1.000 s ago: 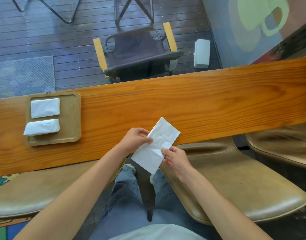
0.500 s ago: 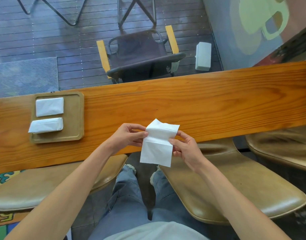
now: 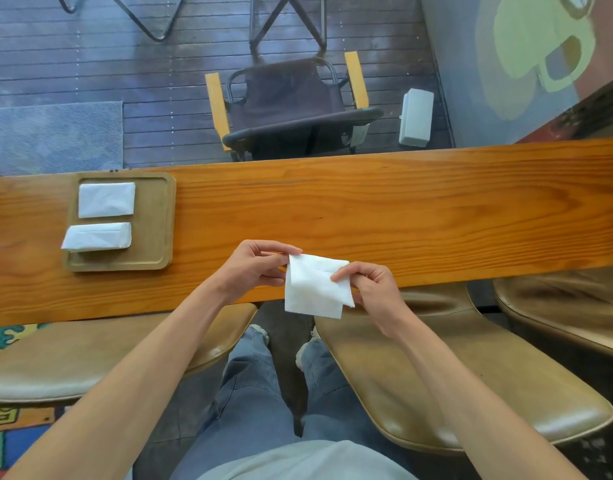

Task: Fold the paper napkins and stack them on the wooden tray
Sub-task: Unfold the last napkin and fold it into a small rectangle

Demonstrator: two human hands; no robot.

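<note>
I hold a white paper napkin in the air over the near edge of the long wooden counter. My left hand pinches its upper left corner. My right hand pinches its right side, where a flap is bent over. The lower part of the napkin hangs below the counter edge. On the left stands the wooden tray, holding a flat folded napkin at the back and a thicker pile of napkins in front, whose left corner juts over the tray rim.
Padded tan seats sit under the counter on both sides of my legs. Beyond the counter, seen through glass, are a dark chair with yellow arms, a white box and a grey mat.
The napkin turned from a long slanted strip to a shorter, squarer shape as its top was folded down. Both hands rose slightly toward the counter edge and the right hand shifted to the napkin's right side.
</note>
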